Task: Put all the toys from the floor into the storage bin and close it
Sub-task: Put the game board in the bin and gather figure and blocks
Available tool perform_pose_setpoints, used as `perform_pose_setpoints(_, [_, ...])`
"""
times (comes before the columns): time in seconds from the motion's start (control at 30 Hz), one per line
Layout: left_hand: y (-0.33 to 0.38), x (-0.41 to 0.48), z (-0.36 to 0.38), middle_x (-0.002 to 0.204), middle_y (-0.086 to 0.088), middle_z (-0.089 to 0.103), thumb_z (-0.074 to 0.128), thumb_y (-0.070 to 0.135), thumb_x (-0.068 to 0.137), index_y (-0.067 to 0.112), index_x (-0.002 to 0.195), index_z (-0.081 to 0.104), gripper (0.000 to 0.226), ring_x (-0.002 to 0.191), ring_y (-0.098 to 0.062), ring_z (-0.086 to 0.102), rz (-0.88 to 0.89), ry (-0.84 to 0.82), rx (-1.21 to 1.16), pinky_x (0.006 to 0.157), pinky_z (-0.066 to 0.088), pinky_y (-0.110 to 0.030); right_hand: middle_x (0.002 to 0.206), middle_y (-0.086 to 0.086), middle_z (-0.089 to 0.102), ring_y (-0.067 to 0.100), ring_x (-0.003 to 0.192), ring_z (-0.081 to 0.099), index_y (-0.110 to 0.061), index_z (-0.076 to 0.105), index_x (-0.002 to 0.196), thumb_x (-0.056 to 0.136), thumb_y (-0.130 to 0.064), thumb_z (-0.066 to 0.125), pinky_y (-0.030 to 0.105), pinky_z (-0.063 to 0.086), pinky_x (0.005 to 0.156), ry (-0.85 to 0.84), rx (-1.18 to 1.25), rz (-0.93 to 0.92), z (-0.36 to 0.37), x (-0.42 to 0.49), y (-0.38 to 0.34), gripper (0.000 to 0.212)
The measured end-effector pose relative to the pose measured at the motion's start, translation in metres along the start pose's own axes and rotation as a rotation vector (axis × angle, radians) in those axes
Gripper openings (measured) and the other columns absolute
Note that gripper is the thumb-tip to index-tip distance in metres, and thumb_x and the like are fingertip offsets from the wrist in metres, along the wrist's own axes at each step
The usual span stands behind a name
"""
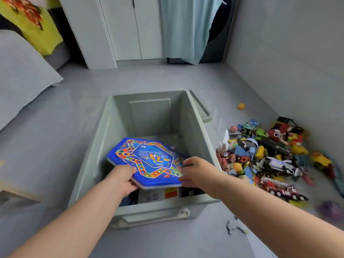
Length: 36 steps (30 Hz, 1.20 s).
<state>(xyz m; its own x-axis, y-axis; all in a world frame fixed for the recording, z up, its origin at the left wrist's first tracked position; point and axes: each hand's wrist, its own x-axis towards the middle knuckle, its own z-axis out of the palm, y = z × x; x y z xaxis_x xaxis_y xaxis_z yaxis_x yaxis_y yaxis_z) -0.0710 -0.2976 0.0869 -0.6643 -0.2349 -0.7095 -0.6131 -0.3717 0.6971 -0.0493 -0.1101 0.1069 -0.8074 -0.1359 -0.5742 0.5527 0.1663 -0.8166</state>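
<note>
A pale green storage bin (197,127) stands open on the floor in front of me. Inside it, tilted, is a blue hexagonal board game (149,159) with a coloured track on its face. My left hand (121,178) grips the board's near left edge, and my right hand (197,171) holds its right edge. Beneath the board lie other boxes, mostly hidden. The bin's lid (202,110) leans behind its right wall. A heap of toys (270,159) covers the floor to the right, including a red fire truck (281,189) and a white car (275,164).
An orange ball (241,106) lies apart near the right wall. A purple item (329,209) and small dark bits (232,228) sit on the floor at lower right. A grey bed (22,86) stands at left, white wardrobe doors (128,28) and a curtain (186,28) behind.
</note>
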Motion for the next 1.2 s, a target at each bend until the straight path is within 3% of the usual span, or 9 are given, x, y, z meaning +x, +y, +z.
perform_pose_setpoints(0.2, [-0.012,0.051,0.010,0.123,-0.015,0.057,0.049,-0.003,0.092,-0.002,0.123,0.052,0.032,0.112,-0.034,0.056,0.135,0.083,0.303,0.086,0.046,-0.041,0.095,0.010,0.067,0.016,0.083,0.066,-0.004,0.056,0.104,0.090,0.012,0.041,0.018,0.053,0.074,-0.209,0.065,-0.079,-0.048,-0.051,0.028,0.026])
perform_pose_setpoints(0.33, [-0.013,0.034,0.061,0.134,-0.012,0.050,0.059,0.017,0.086,0.011,0.139,0.039,0.057,0.121,-0.032,0.050,0.433,0.156,0.586,0.102,0.040,-0.045,0.097,0.013,0.071,0.018,0.086,0.065,-0.005,0.060,0.105,0.082,-0.006,0.062,0.025,0.052,0.079,-0.007,0.245,-0.078,-0.131,-0.102,0.093,0.023])
perform_pose_setpoints(0.47, [-0.051,-0.070,0.160,0.128,-0.005,0.056,0.064,0.012,0.078,0.022,0.124,0.049,0.049,0.117,-0.017,0.053,0.679,-0.443,0.255,0.099,0.040,-0.029,0.093,0.011,0.072,0.016,0.077,0.066,-0.006,0.064,0.101,0.039,-0.034,0.092,0.022,0.054,0.070,0.361,0.419,0.099,-0.203,-0.139,0.195,0.074])
perform_pose_setpoints(0.57, [-0.109,-0.122,0.221,0.101,-0.001,0.069,0.064,0.017,0.080,0.021,0.116,0.054,0.038,0.094,-0.014,0.066,0.433,-0.987,0.240,0.086,0.054,-0.028,0.098,0.012,0.064,0.020,0.083,0.060,-0.004,0.063,0.103,0.074,-0.007,0.073,0.026,0.050,0.073,0.636,0.520,0.173,-0.241,-0.159,0.257,0.030])
perform_pose_setpoints(0.67, [-0.189,-0.136,0.266,0.100,-0.003,0.070,0.062,0.020,0.074,0.018,0.115,0.057,0.041,0.090,-0.015,0.066,0.133,-1.167,0.413,0.083,0.055,-0.026,0.099,0.010,0.057,0.021,0.085,0.054,-0.014,0.062,0.092,0.082,0.000,0.063,0.026,0.044,0.070,0.779,0.389,0.265,-0.270,-0.167,0.309,0.017])
perform_pose_setpoints(0.8, [-0.305,-0.107,0.292,0.112,-0.003,0.064,0.064,0.010,0.085,0.022,0.112,0.055,0.031,0.097,-0.011,0.061,-0.041,-1.112,0.701,0.082,0.049,-0.019,0.109,0.008,0.047,0.023,0.090,0.051,-0.015,0.050,0.121,0.076,-0.010,0.072,0.026,0.043,0.066,0.889,0.022,0.376,-0.301,-0.158,0.352,0.051])
perform_pose_setpoints(0.97, [-0.395,-0.077,0.295,0.123,-0.005,0.056,0.070,0.010,0.081,0.017,0.124,0.047,0.049,0.102,-0.015,0.056,-0.107,-0.931,0.862,0.076,0.046,-0.015,0.134,0.013,0.034,0.032,0.125,0.040,-0.023,0.021,0.144,0.068,-0.026,0.073,0.033,0.038,0.101,0.793,-0.366,0.343,-0.340,-0.116,0.388,0.093])
perform_pose_setpoints(1.07, [-0.423,-0.071,0.300,0.134,-0.004,0.045,0.071,0.003,0.078,0.022,0.132,0.038,0.066,0.110,-0.018,0.048,-0.054,-0.869,0.896,0.071,0.045,-0.014,0.137,0.004,0.031,0.031,0.121,0.034,-0.036,0.019,0.143,0.073,-0.024,0.066,0.034,0.038,0.095,0.686,-0.498,0.349,-0.349,-0.091,0.400,0.086])
perform_pose_setpoints(1.2, [-0.445,-0.063,0.321,0.145,0.001,0.032,0.067,-0.001,0.079,0.024,0.144,0.028,0.079,0.127,-0.015,0.037,0.244,-0.884,1.110,0.105,0.036,-0.027,0.112,-0.006,0.051,0.015,0.107,0.045,-0.031,0.036,0.127,0.065,-0.015,0.066,0.026,0.039,0.084,0.793,-0.314,0.221,-0.349,-0.081,0.408,0.070])
